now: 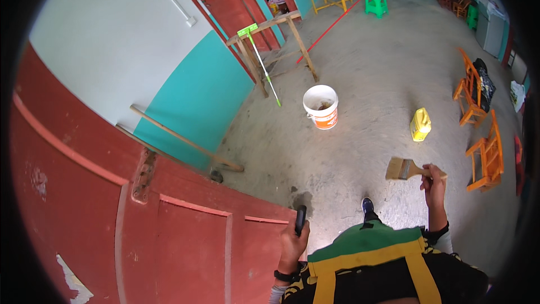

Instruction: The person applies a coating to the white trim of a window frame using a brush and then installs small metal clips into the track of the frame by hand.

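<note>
My right hand (433,187) is closed round the wooden handle of a wide paintbrush (400,169), raised above the floor with its pale bristles to the left. In my left hand (293,243) is a tool with a black rounded handle (301,218). Its working end does not show, so I cannot tell its kind. That hand is beside the edge of a dark red panelled door (185,231), which has a worn metal plate (144,175) and a torn pale patch (73,281).
A white and orange bucket (320,101) and a yellow jug (420,124) stand ahead on the concrete floor. Wooden chairs (486,157) are at the right. A wooden frame (270,25) with a green squeegee mop (259,56) stands farther off. A long-handled tool (180,135) leans by the wall.
</note>
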`<state>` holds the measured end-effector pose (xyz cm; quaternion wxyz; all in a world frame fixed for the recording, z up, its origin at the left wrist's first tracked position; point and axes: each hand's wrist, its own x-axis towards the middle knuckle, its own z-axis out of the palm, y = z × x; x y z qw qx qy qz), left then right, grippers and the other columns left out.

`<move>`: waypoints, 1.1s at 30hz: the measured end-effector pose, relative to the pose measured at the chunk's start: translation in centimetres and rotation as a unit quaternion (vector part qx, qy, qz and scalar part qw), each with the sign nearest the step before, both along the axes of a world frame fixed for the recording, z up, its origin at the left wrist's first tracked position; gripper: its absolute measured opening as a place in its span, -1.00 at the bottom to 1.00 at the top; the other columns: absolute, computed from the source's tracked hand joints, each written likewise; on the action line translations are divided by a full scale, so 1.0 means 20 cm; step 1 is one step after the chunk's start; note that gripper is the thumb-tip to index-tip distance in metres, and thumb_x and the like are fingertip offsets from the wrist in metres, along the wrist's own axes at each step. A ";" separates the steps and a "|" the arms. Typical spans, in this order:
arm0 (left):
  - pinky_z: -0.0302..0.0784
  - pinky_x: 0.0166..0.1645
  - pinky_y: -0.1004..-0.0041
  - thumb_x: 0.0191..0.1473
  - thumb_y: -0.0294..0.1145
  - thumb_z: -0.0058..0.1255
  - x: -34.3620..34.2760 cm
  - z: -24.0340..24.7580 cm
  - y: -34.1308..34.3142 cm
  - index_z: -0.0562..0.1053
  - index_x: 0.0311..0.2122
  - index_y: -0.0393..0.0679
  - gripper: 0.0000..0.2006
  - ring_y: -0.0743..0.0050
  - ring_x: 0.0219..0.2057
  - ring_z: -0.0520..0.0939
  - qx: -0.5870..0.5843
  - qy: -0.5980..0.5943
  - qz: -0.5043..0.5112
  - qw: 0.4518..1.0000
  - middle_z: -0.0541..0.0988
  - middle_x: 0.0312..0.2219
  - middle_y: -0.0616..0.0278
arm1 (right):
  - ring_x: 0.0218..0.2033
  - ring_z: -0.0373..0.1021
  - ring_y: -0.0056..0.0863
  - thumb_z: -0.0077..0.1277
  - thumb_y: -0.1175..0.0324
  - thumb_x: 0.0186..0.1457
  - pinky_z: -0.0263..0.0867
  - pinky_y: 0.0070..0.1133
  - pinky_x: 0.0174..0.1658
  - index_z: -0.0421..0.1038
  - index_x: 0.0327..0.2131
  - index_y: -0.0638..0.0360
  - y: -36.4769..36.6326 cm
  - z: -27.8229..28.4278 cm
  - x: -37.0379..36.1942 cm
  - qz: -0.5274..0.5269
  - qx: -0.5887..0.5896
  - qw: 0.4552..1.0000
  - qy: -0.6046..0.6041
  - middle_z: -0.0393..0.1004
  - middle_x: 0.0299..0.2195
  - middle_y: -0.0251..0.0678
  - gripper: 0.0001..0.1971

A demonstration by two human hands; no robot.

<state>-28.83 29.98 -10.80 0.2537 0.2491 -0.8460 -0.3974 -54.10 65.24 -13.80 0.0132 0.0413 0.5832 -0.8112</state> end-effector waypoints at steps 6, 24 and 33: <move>0.30 -0.62 0.34 0.06 -0.38 0.22 -0.49 0.14 -0.05 0.38 -0.48 -0.23 -0.75 0.23 -0.77 0.33 -0.025 0.026 0.069 0.997 0.32 -0.76 0.04 | -0.70 0.17 -0.75 -0.04 0.14 0.26 0.25 -0.70 -0.63 0.49 -0.19 0.28 -0.28 0.12 -0.79 0.052 -0.041 0.997 0.026 0.38 -0.58 -0.39 -0.66; 0.35 -0.57 0.21 0.08 -0.26 0.22 -0.88 0.05 -0.82 0.32 -0.47 -0.21 -0.67 -0.09 -0.66 0.48 -0.001 -0.029 0.268 0.963 0.41 -0.71 -0.03 | -0.69 0.13 -0.79 -0.23 0.12 0.29 0.23 -0.70 -0.63 0.41 -0.03 0.32 -2.09 0.11 -1.38 0.392 -0.003 0.920 0.020 0.45 -0.49 -0.32 -0.55; 0.38 -0.51 0.28 0.07 -0.32 0.22 -0.89 0.19 -1.46 0.33 -0.42 -0.22 -0.72 -0.01 -0.63 0.42 0.001 0.038 0.319 0.947 0.40 -0.65 0.03 | -0.67 0.09 -0.78 -0.22 0.09 0.28 0.16 -0.72 -0.59 0.39 0.01 0.32 -3.17 0.31 -1.42 0.499 -0.053 0.865 0.011 0.42 -0.48 -0.36 -0.52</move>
